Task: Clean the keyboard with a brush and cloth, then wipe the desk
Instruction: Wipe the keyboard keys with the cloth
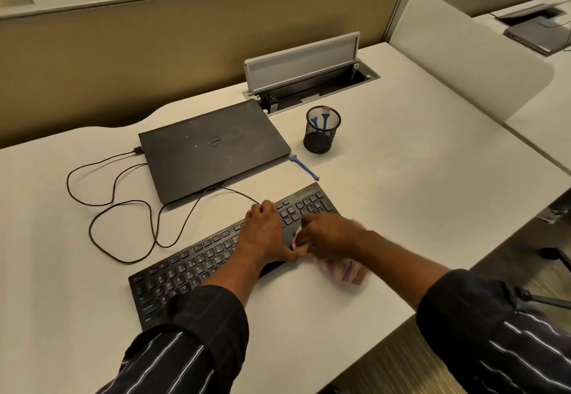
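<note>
Keyboard [191, 267] lies on the pale desk [401, 177] straight in front of the person, its long axis slanting from near-left to far-right. The left hand [265, 230] rests flat on the keys just past the middle, fingers spread and fairly straight, thumb stretched toward the near edge; it looks to be steadying the board. The right hand [324, 236] sits just beside it over the right-hand block of keys, fingers curled round a bunched cloth [343, 270] whose pinkish folds trail onto the desk at the near edge; blur hides the exact grip. On this showing the cloth wipe is in hand. The right hand is nearer the far-right end, while the long left stretch of keys runs back toward the left sleeve, so a pass along that slant would call for the left hand to give way. A blue brush [304, 167] lies on the desk beyond the far-right corner, apart from both hands, between a closed laptop [210, 146] and a mesh cup [321, 131]. A cable [123, 208] loops off to the left.
</note>
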Demonstrator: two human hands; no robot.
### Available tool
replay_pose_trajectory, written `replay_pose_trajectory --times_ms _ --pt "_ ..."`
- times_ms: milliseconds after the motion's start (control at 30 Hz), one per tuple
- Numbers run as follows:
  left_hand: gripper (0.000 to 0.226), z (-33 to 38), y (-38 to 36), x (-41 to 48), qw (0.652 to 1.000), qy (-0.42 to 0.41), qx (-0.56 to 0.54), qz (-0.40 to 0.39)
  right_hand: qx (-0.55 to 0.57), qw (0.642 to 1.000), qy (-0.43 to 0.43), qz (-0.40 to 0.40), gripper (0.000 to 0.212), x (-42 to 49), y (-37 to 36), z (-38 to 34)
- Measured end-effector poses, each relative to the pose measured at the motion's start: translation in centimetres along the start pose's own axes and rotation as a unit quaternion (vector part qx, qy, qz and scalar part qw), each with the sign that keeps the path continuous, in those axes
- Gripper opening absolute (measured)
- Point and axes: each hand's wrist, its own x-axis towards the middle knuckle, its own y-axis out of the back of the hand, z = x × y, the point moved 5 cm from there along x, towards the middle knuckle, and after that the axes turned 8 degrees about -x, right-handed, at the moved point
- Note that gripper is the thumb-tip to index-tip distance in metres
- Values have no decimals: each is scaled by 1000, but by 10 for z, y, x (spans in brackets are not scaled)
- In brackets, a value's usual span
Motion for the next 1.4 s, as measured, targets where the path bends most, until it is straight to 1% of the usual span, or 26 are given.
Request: replay_pose_trajectory --times_ms 33,67,167,233,267,367,400,500,567,633,700,733,800,900,1000,1100,1133,1167,1233,1300,1367,1400 --pt "117 0 0 0 1000 0 -2 0 -8 1000 0 -8 29 -1 1 3" --pt "117 1 0 -1 1000 0 -3 1 -12 1000 -23 -9 30 -3 6 14" --pt "117 1 2 -1 1000 2 -3 0 7 989 -148 15 29 -11 18 64" --pt "116 2 2 -1 1000 3 1 -5 21 981 -187 43 26 -13 20 76" --pt "117 2 2 -1 1000 4 2 -6 21 982 -180 48 25 -12 19 71" --pt "118 2 1 -1 1000 4 -6 -5 12 991 -122 43 24 -12 10 58" --pt "118 2 1 -2 1000 4 -9 -2 20 991 -127 40 26 -14 10 64" --pt "118 3 2 -2 1000 5 -9 4 46 981 -182 49 29 -17 10 89" --pt "118 3 2 -2 1000 8 -9 1 44 979 -188 60 27 -9 9 94" --pt "119 4 2 -2 1000 10 -11 -2 55 975 -193 92 26 4 17 97" --pt "118 4 3 -2 1000 12 -13 -3 69 967 -208 127 28 18 26 103" --pt "118 4 3 -2 1000 14 -11 -2 65 967 -207 133 30 24 30 105" --pt "119 5 3 -2 1000 18 -7 -1 50 975 -189 109 29 35 30 106" --pt "119 5 2 -2 1000 21 2 1 51 983 -167 53 21 37 21 108" --pt "120 5 1 -2 1000 25 6 1 44 986 -159 0 26 23 12 117" --pt "121 6 1 -1 1000 29 8 -1 34 984 -161 -68 23 1 9 119" --pt "121 7 1 -1 1000 29 8 -1 38 983 -165 -74 24 -5 8 117" --pt "120 7 1 -2 1000 29 7 -1 49 982 -175 -62 26 -10 7 114" --pt "120 9 2 -3 1000 31 6 -1 63 974 -218 -1 28 -17 4 105" --pt "119 9 2 -4 1000 29 9 1 49 960 -271 57 28 -21 -2 92" --pt "119 10 1 -4 1000 28 5 4 55 948 -301 85 24 -20 -9 70" --pt "120 9 1 -5 1000 28 2 7 62 947 -301 91 22 -18 -12 57"
